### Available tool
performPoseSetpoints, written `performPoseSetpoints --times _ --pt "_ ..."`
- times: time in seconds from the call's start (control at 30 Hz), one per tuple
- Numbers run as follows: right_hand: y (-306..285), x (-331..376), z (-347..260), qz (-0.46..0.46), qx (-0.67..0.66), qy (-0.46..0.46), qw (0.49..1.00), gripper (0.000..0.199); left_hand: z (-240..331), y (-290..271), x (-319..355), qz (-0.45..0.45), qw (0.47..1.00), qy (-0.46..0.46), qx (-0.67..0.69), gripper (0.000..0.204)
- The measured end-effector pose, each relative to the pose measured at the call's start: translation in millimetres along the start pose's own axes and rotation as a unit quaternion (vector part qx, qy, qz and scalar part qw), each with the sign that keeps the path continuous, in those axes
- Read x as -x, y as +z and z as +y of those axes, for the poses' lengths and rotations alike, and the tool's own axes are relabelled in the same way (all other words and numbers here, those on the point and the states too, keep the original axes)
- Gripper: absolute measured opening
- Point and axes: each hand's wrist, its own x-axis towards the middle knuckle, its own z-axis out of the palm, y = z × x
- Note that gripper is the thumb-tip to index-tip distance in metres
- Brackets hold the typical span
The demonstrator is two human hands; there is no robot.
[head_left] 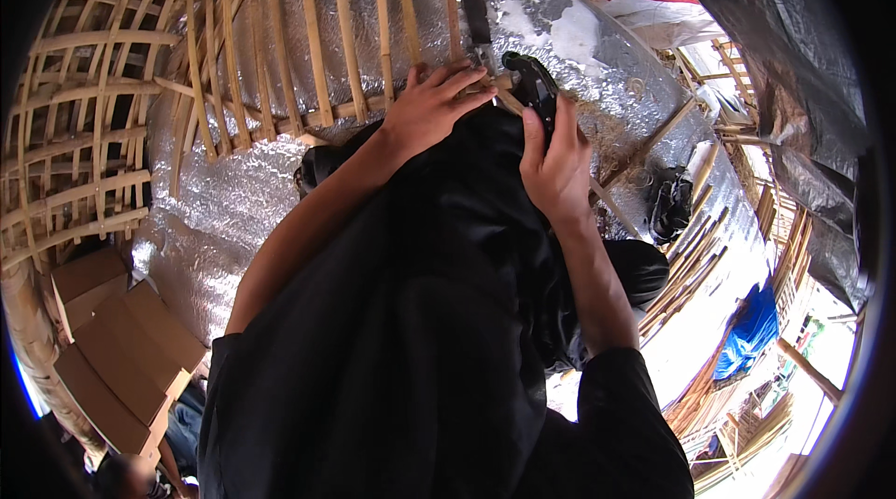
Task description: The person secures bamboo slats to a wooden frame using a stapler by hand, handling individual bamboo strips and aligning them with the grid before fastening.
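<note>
My right hand grips a black handheld tool with a curved, rounded body; its exact kind is hard to make out. Close by on the left, my left hand lies across the end of a bamboo crossbar, its fingers stretched toward the tool. Several bamboo slats run up from that crossbar, forming a rack in front of me. The tool's front end is near the left fingertips, beside the joint of the slats. My black clothing hides part of the crossbar's underside.
Shiny silver foil sheeting spreads beneath the rack. A woven bamboo lattice stands at left above an open cardboard box. At right lie a black object, bamboo strips and a blue tarp. Part of another person shows at lower left.
</note>
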Motion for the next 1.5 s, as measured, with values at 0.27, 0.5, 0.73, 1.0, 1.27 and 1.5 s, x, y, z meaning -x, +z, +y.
performPoseSetpoints --times 0.27,0.5,0.73,1.0,1.27,1.5 --pt "-1.8 3.9 0.5 0.019 -0.001 0.001 1.000 0.034 7.1 -0.2 10.1 -0.020 1.000 -0.009 -0.010 0.059" --pt "-3.1 7.5 23.7 -0.079 0.019 0.041 0.996 0.039 14.1 2.1 14.2 -0.018 1.000 0.000 -0.010 0.050" --pt "19.6 31.0 87.7 -0.098 0.060 0.103 0.988 0.052 22.7 -2.9 8.0 -0.010 0.999 -0.004 0.041 0.045" --pt "0.6 3.9 108.5 -0.056 0.077 0.032 0.995 0.051 18.5 5.0 -5.2 0.034 0.978 -0.034 0.204 0.040" --pt "-34.0 -8.6 87.1 -0.143 -0.060 0.136 0.978 0.034 27.5 -25.3 -40.8 0.097 0.959 -0.102 0.248 0.038" --pt "-12.4 27.6 91.1 -0.074 0.064 0.107 0.989 0.037 30.8 -3.9 -38.2 0.063 0.940 -0.094 0.321 0.017"
